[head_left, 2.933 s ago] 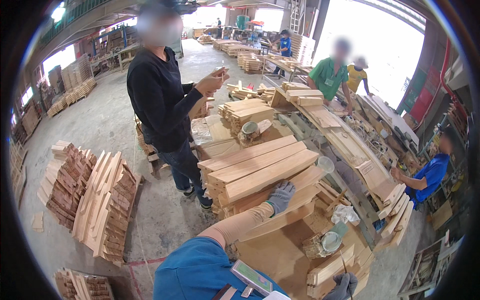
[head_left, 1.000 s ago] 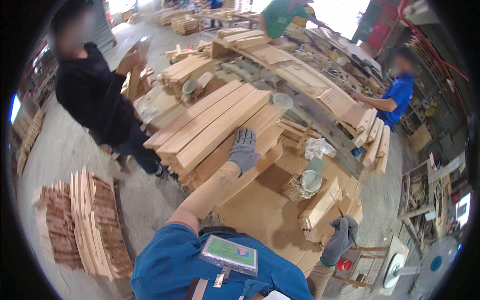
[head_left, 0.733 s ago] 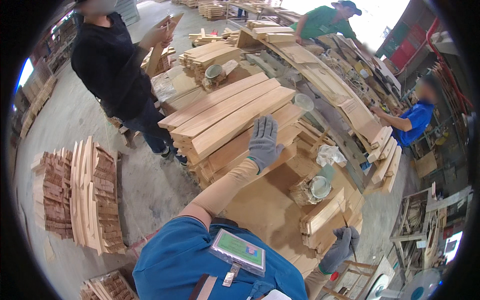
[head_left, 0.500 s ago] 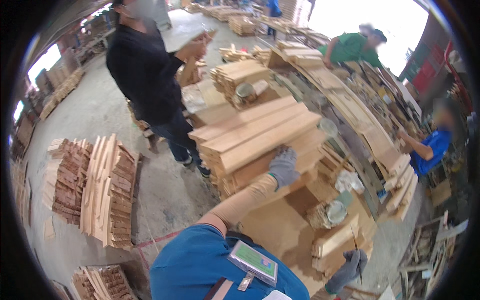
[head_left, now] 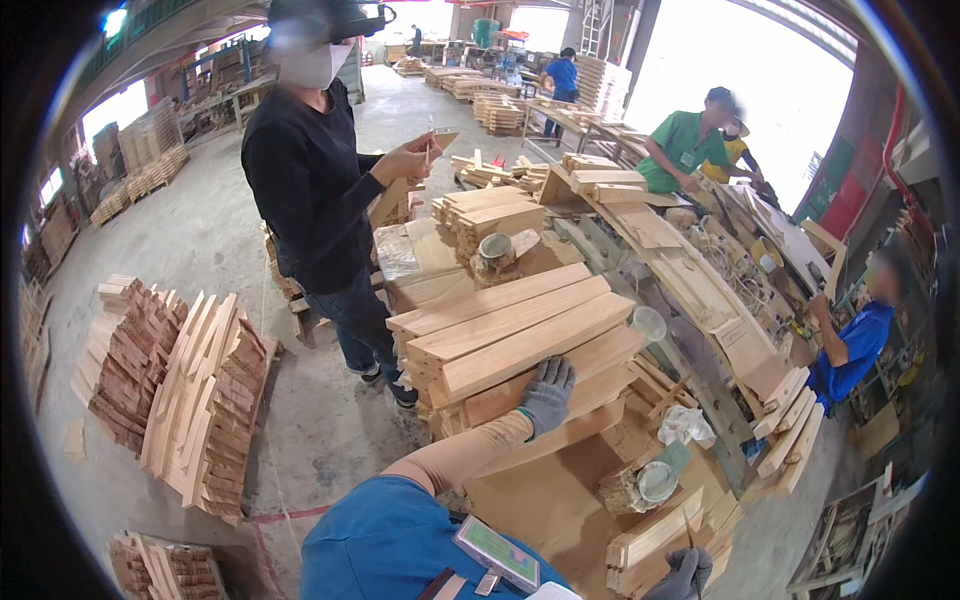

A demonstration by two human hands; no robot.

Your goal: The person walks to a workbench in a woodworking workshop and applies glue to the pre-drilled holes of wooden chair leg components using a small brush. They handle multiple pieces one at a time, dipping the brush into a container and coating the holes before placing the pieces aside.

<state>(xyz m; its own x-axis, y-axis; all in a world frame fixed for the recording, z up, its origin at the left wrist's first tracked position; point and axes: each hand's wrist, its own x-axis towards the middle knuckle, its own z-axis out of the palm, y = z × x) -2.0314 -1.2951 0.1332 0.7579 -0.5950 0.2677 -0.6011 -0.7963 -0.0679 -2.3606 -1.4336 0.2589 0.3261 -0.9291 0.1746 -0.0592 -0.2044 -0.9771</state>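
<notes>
My left hand [head_left: 548,393], in a grey glove, lies flat with its fingers stretched out on a front board of the stack of pale wooden boards [head_left: 525,325]. My right hand [head_left: 685,575], gloved too, is at the lower edge and partly cut off. Its fingers are closed round a thin dark stick [head_left: 689,530] that points upward; the stick's lower end is hidden. Just beyond that hand lies a smaller pile of wood pieces [head_left: 645,540]. A round cup [head_left: 657,482] in a rough brown holder stands behind this pile.
A crumpled white plastic bag [head_left: 686,426] and a long bench of planks [head_left: 690,255] are to the right. A person in black [head_left: 310,190] stands beyond the stack, holding a small board. Wood piles [head_left: 205,400] stand on the left floor. Other people work behind the bench.
The view has tilted up, so the scene sits lower. My left hand's fingers now lie flatter on the boards. My right hand, still with the stick, is nearer the lower edge.
</notes>
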